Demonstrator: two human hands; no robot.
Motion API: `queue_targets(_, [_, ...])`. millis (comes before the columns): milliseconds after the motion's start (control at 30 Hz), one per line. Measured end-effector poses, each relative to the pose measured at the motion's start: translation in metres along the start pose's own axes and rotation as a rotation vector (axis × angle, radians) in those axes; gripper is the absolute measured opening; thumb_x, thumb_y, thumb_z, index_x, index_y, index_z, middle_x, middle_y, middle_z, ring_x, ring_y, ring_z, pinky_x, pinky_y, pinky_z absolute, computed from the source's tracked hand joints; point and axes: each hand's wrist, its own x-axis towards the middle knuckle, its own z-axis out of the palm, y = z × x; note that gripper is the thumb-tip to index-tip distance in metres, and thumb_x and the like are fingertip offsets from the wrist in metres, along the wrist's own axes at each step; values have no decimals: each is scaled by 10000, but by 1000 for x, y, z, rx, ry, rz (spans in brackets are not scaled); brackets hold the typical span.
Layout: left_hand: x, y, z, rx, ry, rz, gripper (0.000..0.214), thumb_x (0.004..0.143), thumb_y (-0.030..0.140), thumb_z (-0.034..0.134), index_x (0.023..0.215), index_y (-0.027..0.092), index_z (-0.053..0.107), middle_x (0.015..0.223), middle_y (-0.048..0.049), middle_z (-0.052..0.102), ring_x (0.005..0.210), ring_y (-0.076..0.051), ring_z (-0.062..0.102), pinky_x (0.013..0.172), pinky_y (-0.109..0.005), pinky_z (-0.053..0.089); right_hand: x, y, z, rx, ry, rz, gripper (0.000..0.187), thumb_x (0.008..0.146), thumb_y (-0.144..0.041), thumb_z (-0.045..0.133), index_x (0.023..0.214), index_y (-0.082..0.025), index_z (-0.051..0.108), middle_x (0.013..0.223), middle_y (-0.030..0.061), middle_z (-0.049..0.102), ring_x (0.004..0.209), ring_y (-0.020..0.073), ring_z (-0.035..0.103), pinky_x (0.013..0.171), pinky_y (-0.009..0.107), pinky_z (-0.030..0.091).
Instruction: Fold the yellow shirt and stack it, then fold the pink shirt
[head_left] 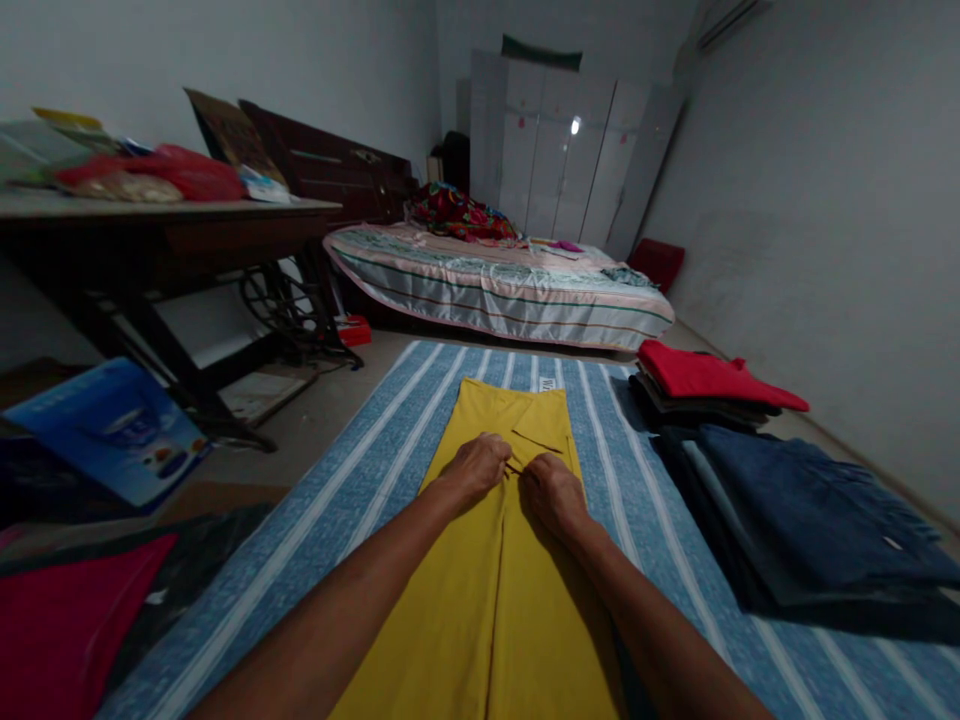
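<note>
A yellow garment lies flat along the middle of the blue striped mat on the floor, its far end just short of the mat's far edge. It seems to be kept smooth there, off the bare floor. Its two sides are turned in and meet at a centre line. The left hand and right hand sit side by side on that line, knuckles up. Their fingers are curled closed onto the cloth and appear to pinch the meeting edges so the flaps stay put. Along the mat's right edge, a red folded piece tops a dark stack, beside a dark blue pile, well apart from the hands.
</note>
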Motion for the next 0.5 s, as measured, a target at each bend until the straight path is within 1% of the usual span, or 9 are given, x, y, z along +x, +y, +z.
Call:
queue_targets(133, [-7, 2, -5, -36, 22, -21, 188, 850, 123, 458, 785, 180, 626, 808, -56, 610, 814, -194, 569, 722, -287, 417, 1, -2, 2, 0, 35, 7, 166, 862, -171, 505, 795, -192, 655, 858, 58, 638, 809, 151, 563, 698, 236, 368])
queue_targets(300, [-12, 3, -2, 32, -21, -10, 195, 851, 89, 440, 793, 179, 603, 844, -72, 608, 830, -208, 567, 732, -306, 423, 1, 2, 9, -41, 50, -28, 182, 869, -181, 493, 782, -187, 653, 852, 64, 636, 785, 154, 552, 686, 244, 373])
queue_targets(500, [-22, 2, 2, 116, -44, 22, 215, 832, 51, 419, 850, 170, 597, 895, -83, 618, 870, -213, 563, 786, -317, 438, -3, 11, 21, -115, 65, -156, 224, 892, -163, 454, 756, -174, 631, 823, 65, 612, 793, 165, 522, 711, 257, 375])
